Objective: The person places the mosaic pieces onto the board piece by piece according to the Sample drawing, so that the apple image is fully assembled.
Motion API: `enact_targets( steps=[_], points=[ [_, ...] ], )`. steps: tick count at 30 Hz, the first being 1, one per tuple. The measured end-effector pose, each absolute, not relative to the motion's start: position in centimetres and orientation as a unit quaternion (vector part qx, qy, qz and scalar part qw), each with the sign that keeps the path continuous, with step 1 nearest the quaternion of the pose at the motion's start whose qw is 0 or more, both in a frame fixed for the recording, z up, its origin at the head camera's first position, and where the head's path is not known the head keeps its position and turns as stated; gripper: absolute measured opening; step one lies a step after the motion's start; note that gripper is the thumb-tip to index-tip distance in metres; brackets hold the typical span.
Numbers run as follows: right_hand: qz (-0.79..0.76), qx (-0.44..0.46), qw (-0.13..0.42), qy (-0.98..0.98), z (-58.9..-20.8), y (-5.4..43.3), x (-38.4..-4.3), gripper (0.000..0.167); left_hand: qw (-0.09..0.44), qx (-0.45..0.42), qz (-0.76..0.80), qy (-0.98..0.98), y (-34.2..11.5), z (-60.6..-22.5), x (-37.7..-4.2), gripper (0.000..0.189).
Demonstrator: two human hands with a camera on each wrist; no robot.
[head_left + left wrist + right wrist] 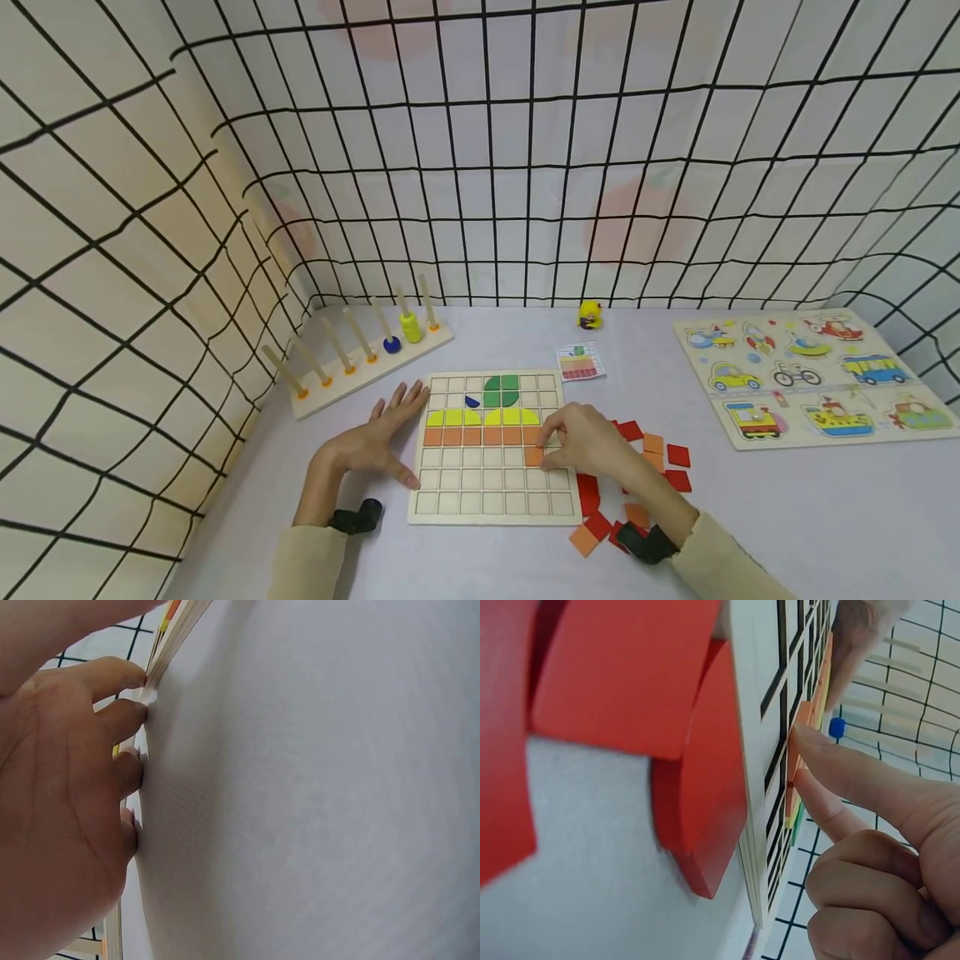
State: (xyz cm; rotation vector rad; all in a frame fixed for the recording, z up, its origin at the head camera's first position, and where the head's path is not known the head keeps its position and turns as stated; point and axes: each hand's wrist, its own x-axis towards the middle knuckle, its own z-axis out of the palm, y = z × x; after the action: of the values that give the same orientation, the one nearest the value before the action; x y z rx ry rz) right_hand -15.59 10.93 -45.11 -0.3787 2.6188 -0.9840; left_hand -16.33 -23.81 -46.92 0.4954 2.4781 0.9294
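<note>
Board: pale wooden grid (472, 503) flat on the white table (487, 567), between the two hands.
Pieces on it: four green pieces (510, 383) near the top, a dark blue piece (472, 402) left of them, then a yellow row (454, 417) and, directly beneath, an orange row (472, 436).
Right hand (588, 442): thumb and forefinger pinch an orange tile (533, 456) at the board, just under the right end of the orange row; the other fingers curl inward.
Left hand (375, 440): fingers spread apart, holding nothing, fingertips and thumb at the board's left edge.
Loose tiles (678, 456): red and orange, scattered right of the board, some beneath the right forearm.
Peg stand (360, 375): behind the left hand, with blue and yellow-green beads on two pegs.
Card (581, 362): small, printed, near the board's top right corner.
Duck (590, 315): yellow, behind the card.
Puzzle (817, 400): vehicle pictures, far right.
Backdrop: black net (491, 168) before pale cloth.
</note>
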Motion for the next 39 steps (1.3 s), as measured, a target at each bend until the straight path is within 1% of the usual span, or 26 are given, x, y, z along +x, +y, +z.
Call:
enact_targets(
  steps=[9,13,16,18,23,30,34,39],
  points=[
    [-0.350,-0.126,0.149,0.916,-45.0,10.8,-15.5,0.016,0.220,0.180,0.335,0.898,-23.7,-46.7,-16.5,0.140],
    [-0.366,-0.148,0.156,0.906,-45.1,11.6,-15.8,0.016,0.221,0.182,0.337,0.897,-23.8,-46.6,-16.5,0.141],
    [-0.380,-0.156,0.154,0.899,-45.0,13.2,-16.1,0.017,0.221,0.184,0.336,0.897,-23.9,-46.6,-16.4,0.140],
    [-0.391,-0.144,0.147,0.897,-44.8,14.7,-16.3,0.019,0.221,0.186,0.338,0.896,-23.9,-46.6,-16.4,0.140],
    [-0.407,-0.083,0.147,0.898,-44.3,19.3,-16.7,0.024,0.220,0.186,0.339,0.896,-24.0,-46.7,-16.3,0.140],
    [-0.382,-0.067,0.150,0.909,-45.4,24.4,-16.9,0.034,0.222,0.182,0.338,0.896,-23.9,-46.9,-16.2,0.140],
    [-0.373,-0.054,0.169,0.911,-45.9,26.2,-16.8,0.037,0.224,0.180,0.337,0.896,-23.9,-47.0,-16.3,0.140],
    [-0.386,-0.053,0.211,0.897,-46.5,26.9,-16.9,0.034,0.225,0.181,0.336,0.897,-23.9,-47.0,-16.3,0.140]
  ],
)
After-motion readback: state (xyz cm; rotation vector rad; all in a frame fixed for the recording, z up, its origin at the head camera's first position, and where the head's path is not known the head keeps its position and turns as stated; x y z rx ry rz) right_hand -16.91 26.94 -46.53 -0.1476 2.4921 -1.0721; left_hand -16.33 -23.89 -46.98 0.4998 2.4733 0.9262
